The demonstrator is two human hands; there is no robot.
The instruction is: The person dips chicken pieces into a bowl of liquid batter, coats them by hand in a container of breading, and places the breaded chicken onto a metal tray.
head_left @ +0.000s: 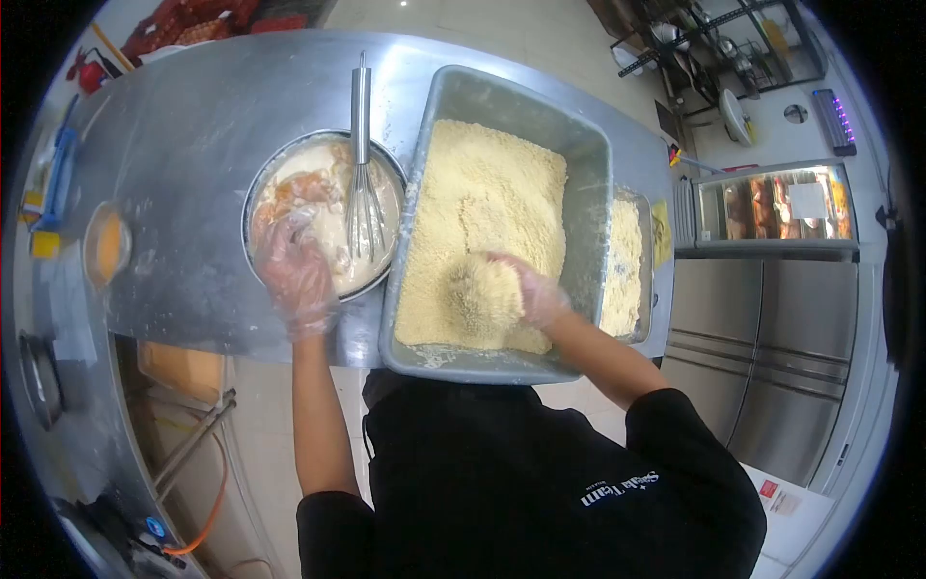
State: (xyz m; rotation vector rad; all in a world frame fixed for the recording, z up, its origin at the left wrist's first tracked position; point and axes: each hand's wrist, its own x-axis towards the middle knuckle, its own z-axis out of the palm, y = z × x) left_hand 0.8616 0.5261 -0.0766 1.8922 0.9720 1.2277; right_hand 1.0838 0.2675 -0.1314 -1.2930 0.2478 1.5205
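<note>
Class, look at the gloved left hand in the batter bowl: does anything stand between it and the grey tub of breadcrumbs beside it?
Only the rims. The left hand is in the batter bowl; the whisk rests in the bowl toward the breadcrumb tub, but farther back. The right hand presses a crumbed piece in the tub.

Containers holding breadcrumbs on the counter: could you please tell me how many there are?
2. The large grey tub where the right hand presses a crumbed piece, and a smaller tray right of it, partly hidden by the tub.
</note>
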